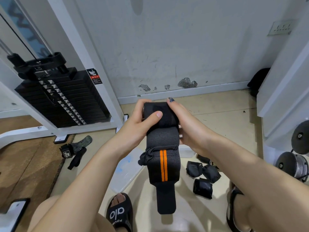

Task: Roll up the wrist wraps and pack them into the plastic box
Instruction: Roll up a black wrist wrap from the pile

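A black wrist wrap (163,141) with two orange stripes hangs in front of me, its top part rolled into a bundle and its tail dangling toward the floor. My left hand (142,121) grips the rolled top from the left, thumb pressed on its front. My right hand (187,126) holds the same roll from the right side. Below my hands the clear plastic box (188,152) sits on the floor, mostly hidden, with its clear lid (127,171) lying to the left. Three rolled black wraps (203,176) lie on the floor to the right of the box.
A black weight stack (63,97) in a white frame stands at the left. Loose lifting straps (75,151) lie by the brown mat. My feet in black slides (119,213) are at the bottom. Dumbbells (294,163) sit at the right, a wall ahead.
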A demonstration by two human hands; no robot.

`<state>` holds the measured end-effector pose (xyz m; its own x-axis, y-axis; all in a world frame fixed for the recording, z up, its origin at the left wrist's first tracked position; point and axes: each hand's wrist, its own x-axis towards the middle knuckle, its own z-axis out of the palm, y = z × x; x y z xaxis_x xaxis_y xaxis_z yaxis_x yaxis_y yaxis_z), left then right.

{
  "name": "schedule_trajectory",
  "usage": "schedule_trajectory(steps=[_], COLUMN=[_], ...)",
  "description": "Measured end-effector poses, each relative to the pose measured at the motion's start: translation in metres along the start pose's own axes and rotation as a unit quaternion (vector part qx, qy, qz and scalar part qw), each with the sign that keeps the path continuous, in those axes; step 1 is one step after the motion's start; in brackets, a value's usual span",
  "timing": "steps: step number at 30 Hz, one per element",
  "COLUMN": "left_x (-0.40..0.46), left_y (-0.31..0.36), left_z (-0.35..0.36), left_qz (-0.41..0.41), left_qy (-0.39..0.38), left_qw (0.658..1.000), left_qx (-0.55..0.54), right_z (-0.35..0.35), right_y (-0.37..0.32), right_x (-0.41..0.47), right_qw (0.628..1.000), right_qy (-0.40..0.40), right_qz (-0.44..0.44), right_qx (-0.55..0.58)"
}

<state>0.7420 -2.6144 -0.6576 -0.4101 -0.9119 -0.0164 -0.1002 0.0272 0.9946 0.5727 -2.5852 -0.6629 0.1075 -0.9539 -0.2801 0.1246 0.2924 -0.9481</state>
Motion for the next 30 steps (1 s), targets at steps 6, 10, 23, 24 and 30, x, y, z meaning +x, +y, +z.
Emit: schedule_trajectory(steps=[6, 10, 23, 24, 30], left_x=[-0.004, -0.005, -0.005, -0.004, 0.000], left_y=[-0.001, 0.001, -0.006, -0.006, -0.006], left_z=[-0.006, -0.006, 0.002, 0.003, 0.007], left_qz=[0.024, 0.041, -0.017, -0.040, -0.106], left_qy=[-0.033, -0.034, -0.042, -0.040, -0.049], left_qw=[0.998, 0.998, 0.999, 0.998, 0.990], left_qx=[0.037, 0.035, 0.003, -0.018, -0.084], right_z=[-0.001, -0.003, -0.008, -0.008, -0.010], right_y=[-0.002, -0.004, -0.010, -0.010, -0.008], right_x=[-0.002, -0.001, -0.005, -0.005, -0.003], right_qw=[1.000, 0.999, 0.994, 0.994, 0.991], right_qy=[0.000, 0.010, 0.034, 0.032, 0.028], right_qz=[0.004, -0.026, -0.095, -0.098, -0.126], right_qx=[0.018, 0.025, 0.043, 0.043, 0.031])
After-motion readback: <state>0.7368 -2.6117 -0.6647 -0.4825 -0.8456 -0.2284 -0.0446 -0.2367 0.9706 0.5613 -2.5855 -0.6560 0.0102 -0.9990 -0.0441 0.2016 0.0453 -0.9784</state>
